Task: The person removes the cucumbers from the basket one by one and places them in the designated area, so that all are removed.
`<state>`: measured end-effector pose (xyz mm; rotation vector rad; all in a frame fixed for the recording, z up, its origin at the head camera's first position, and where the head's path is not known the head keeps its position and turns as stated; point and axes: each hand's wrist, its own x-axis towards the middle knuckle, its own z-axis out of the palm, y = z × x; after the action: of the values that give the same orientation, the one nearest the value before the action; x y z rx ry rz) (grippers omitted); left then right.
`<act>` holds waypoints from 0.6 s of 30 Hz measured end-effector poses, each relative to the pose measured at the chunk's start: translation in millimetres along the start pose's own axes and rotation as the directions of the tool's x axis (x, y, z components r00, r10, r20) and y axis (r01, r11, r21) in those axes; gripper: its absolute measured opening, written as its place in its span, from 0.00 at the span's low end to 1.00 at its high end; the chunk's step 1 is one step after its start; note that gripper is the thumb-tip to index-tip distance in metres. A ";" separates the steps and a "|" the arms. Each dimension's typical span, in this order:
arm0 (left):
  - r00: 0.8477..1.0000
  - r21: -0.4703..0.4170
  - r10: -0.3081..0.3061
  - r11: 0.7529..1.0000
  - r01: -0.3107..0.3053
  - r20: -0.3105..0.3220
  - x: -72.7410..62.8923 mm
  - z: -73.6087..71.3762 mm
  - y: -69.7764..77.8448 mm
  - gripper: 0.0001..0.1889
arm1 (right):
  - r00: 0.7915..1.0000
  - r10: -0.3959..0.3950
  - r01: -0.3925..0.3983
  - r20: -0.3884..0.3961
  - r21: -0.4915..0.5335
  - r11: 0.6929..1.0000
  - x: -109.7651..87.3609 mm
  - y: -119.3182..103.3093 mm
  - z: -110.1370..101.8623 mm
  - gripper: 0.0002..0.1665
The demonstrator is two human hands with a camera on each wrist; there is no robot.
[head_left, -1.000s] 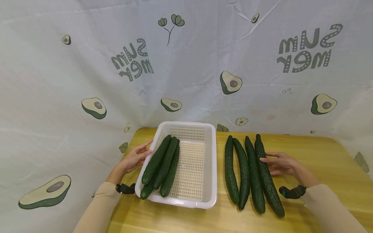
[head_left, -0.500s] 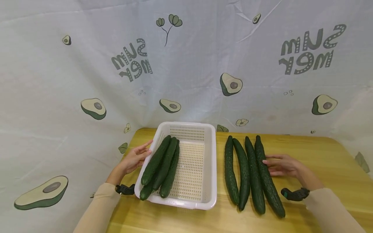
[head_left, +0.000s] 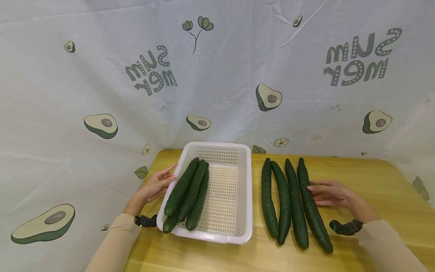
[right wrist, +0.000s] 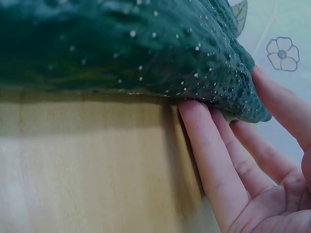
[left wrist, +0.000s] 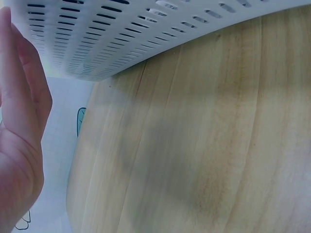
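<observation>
In the head view, my left hand (head_left: 158, 185) rests with extended fingers against the left wall of a white perforated plastic basket (head_left: 247, 196). The left wrist view shows that hand (left wrist: 22, 116) beside the slotted basket wall (left wrist: 97, 29). Several dark green cucumbers (head_left: 193, 190) lie piled along the basket's left side. To the right of the basket, several long cucumbers lie roughly side by side on the table. My right hand (head_left: 331, 193) touches the rightmost cucumber (head_left: 314, 211) along its right edge. Close up, nearly straight fingers (right wrist: 211, 155) meet the bumpy cucumber (right wrist: 146, 53) low on its side.
The yellow wood-grain table (head_left: 367, 181) carries everything. Behind and to the left hangs a pale cloth (head_left: 221, 75) printed with avocados and lettering. Between the basket and the right hand lie the other cucumbers, among them a curved one (head_left: 268, 204) closest to the basket.
My right hand has shifted slightly right, its thumb drawing back from the top of the rightmost cucumber to its edge. The left hand, basket and cucumbers stay put.
</observation>
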<state>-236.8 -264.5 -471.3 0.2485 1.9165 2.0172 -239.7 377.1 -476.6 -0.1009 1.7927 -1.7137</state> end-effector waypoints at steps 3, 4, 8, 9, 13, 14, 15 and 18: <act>1.000 -0.006 0.003 1.000 -0.003 0.006 -0.6 -0.7 1.0 0.32 | 1.000 -0.025 0.025 0.010 -0.008 1.000 -3.4 0.7 1.5 0.33; 1.000 -0.006 0.004 1.000 -0.004 0.008 -0.7 -0.9 1.2 0.32 | 1.000 -0.016 0.016 -0.006 -0.003 1.000 -3.1 0.6 1.9 0.33; 1.000 -0.007 0.003 1.000 -0.003 0.017 -1.8 -2.2 1.0 0.32 | 0.993 0.045 -0.042 -0.112 0.033 0.999 -1.2 -3.9 3.9 0.35; 1.000 -0.007 0.003 1.000 -0.003 0.019 -2.3 -2.6 0.9 0.32 | 0.988 0.055 -0.050 -0.147 0.037 0.998 -1.2 -6.0 4.8 0.34; 1.000 -0.008 0.002 1.000 -0.002 0.025 -4.1 -4.0 0.4 0.32 | 0.975 0.040 -0.035 -0.220 0.027 0.999 -3.1 -18.5 8.2 0.33; 1.000 -0.007 0.002 1.000 -0.002 0.027 -4.4 -4.3 0.4 0.32 | 0.973 0.028 -0.025 -0.228 0.019 1.000 -3.7 -22.7 9.6 0.34; 1.000 -0.007 0.003 1.000 -0.003 0.029 -4.7 -4.6 0.5 0.32 | 0.972 0.017 -0.014 -0.234 0.016 1.000 -4.3 -27.1 11.4 0.35; 1.000 -0.008 0.003 1.000 -0.002 0.031 -5.4 -5.4 0.9 0.32 | 0.970 -0.014 0.017 -0.241 0.009 1.000 -5.9 -41.2 19.3 0.38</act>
<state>-233.8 -271.5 -470.1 0.2793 1.8901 2.0099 -240.8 357.3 -435.2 0.1032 1.9598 -1.8109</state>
